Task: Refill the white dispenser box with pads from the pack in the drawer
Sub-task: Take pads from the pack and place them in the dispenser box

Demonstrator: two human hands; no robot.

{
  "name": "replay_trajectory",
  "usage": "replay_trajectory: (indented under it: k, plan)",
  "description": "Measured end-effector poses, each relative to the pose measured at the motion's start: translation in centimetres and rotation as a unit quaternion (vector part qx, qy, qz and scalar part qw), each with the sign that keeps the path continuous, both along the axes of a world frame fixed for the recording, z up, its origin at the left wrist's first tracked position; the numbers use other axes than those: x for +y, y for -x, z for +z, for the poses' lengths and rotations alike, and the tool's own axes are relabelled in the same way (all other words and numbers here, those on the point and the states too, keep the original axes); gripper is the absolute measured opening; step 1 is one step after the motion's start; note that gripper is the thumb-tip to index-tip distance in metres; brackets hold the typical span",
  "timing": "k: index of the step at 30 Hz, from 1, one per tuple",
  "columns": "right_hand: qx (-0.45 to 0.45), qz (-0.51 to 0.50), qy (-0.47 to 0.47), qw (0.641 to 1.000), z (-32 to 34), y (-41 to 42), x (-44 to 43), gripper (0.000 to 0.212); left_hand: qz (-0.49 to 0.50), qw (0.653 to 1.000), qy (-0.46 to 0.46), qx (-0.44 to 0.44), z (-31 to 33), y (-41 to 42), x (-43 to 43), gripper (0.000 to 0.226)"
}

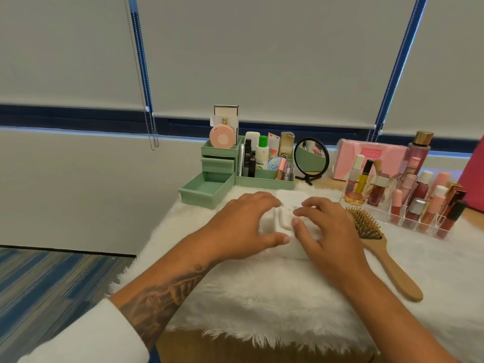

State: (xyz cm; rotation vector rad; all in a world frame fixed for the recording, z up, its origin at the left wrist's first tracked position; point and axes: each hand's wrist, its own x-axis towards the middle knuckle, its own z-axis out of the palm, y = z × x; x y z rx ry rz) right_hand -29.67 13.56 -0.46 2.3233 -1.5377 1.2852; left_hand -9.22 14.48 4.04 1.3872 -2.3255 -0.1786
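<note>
The white dispenser box (272, 224) lies on the white fur mat in the middle of the table. My left hand (243, 221) grips its left side, fingers curled over the far edge and thumb along the near edge. The thumb and fingertips of my right hand (332, 226) pinch the right edge of the box's raised lid (285, 218). A white pack of pads (290, 197) lies just behind the box, partly hidden by my fingers. The green drawer (207, 191) stands pulled out at the back left, with nothing visible inside.
A green organizer (264, 176) full of cosmetics stands behind, with a round black mirror (311, 155) to its right. A wooden hairbrush (379, 247) lies right of my right hand. A clear rack (419, 205) of bottles and a pink box (372, 158) fill the back right.
</note>
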Motion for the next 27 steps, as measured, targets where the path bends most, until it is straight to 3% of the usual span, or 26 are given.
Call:
replay_trajectory:
  k: [3, 8, 14, 20, 27]
  plan:
    - [0.024, 0.058, 0.002, 0.998, -0.4, 0.2, 0.4, 0.029, -0.037, 0.999, 0.011, -0.009, -0.6, 0.7, -0.5, 0.07]
    - [0.073, 0.054, 0.012, 0.996, -0.6, -0.1, 0.2, 0.032, -0.045, 0.997, 0.031, -0.047, -1.2, 0.8, -1.4, 0.06]
    - [0.102, 0.1, -0.008, 0.99, -0.6, 0.0, 0.6, 0.031, -0.053, 0.999, -0.006, 0.011, -1.6, 0.5, -1.3, 0.08]
    - [0.066, 0.096, -0.002, 0.993, -0.6, 0.1, 0.9, 0.032, -0.039, 0.998, -0.013, 0.052, -1.3, -2.7, 0.3, 0.087]
    - [0.097, 0.086, -0.014, 0.991, -0.4, 0.1, 0.8, 0.03, -0.003, 0.994, -0.017, 0.104, -5.2, -7.2, 1.7, 0.048]
